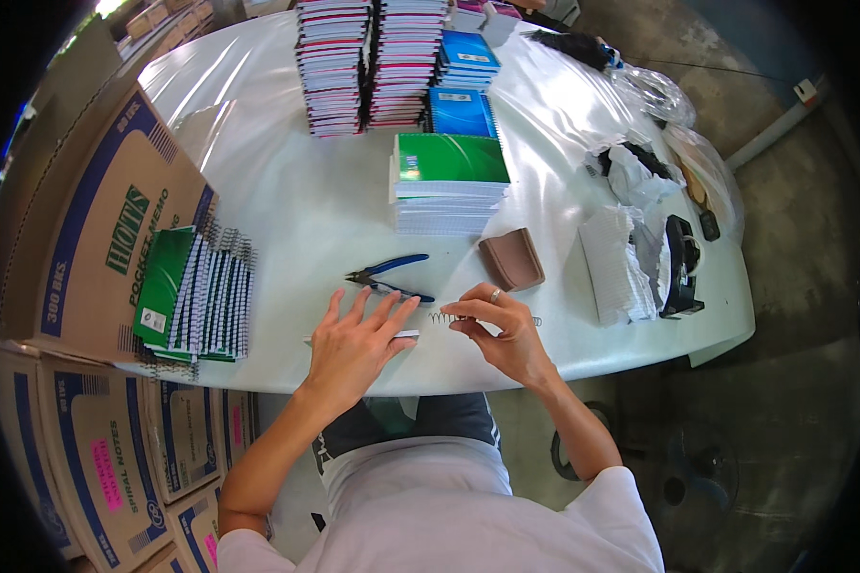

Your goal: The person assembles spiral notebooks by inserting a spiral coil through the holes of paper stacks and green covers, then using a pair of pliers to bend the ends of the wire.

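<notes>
Blue-handled metal cutters [363,277], one pair: lying handles-right on the white-covered bench [287,220], jaws apart; apparently left loose just beyond the left hand for an easy reach.

Left hand [346,351]: nearer the person than the cutters, palm down, fingers spread and gripping nothing; it rests on a thin white paper pad [407,334], presumably to keep it flat and steady. Most of the pad is hidden beneath it.

Right hand [503,334]: to the right of the cutters, well apart from the left hand; thumb and fingertips pinched on a thin dark wire spiral coil [438,318], likely a light hold so the loops keep their shape. The coil points toward the pad; whether they touch cannot be told.

Brown open-topped block-like holder [511,259]: right of the cutters, tilted, purpose unclear.

Green-covered white-paper stack [451,181]: beyond the cutters, squared up, seemingly for tidiness.

Green spiral-bound pads [196,301], many: well left of the cutters, ranked on edge against a brown cardboard carton [96,239], which probably props them.
</notes>
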